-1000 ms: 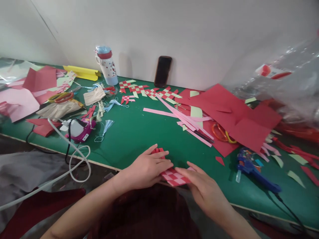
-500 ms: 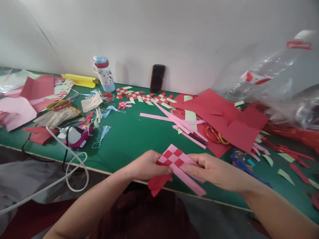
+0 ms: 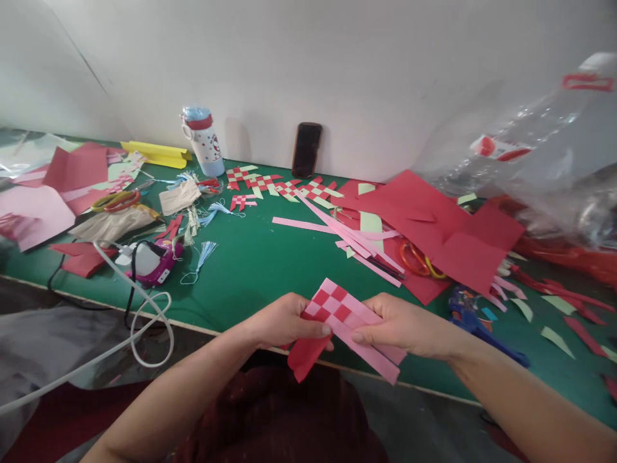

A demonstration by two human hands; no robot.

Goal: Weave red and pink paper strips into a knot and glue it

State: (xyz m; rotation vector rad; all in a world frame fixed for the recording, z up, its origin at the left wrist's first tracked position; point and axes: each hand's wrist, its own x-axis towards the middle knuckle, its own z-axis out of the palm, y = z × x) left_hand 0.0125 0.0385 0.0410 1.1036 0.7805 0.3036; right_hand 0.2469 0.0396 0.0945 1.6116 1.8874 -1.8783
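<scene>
Between my hands, over the table's front edge, is a woven paper piece [image 3: 333,306] with a pink and red checkered top. Its loose pink strips stretch down to the right, and its red strips hang down to the left. My left hand [image 3: 299,321] pinches the left side, thumb on top at the red strips. On the right, my right hand [image 3: 398,326] grips the pink strips with its thumb across them. Fingers beneath the paper are mostly hidden. Finished-looking woven paper fish [image 3: 288,189] in red, green and pink lie at the back.
Pink strips [image 3: 344,233], red paper sheets [image 3: 463,238], orange-yellow scissors [image 3: 415,260] and a blue glue gun [image 3: 482,328] lie at right. A phone [image 3: 306,150] and a bottle [image 3: 205,143] stand by the wall. Blue tassels [image 3: 205,255] and a white cable [image 3: 149,297] are at left.
My right hand has shifted slightly left along the pink strips, its thumb now nearer the checkered part. My left hand keeps its hold. The view has moved a little.
</scene>
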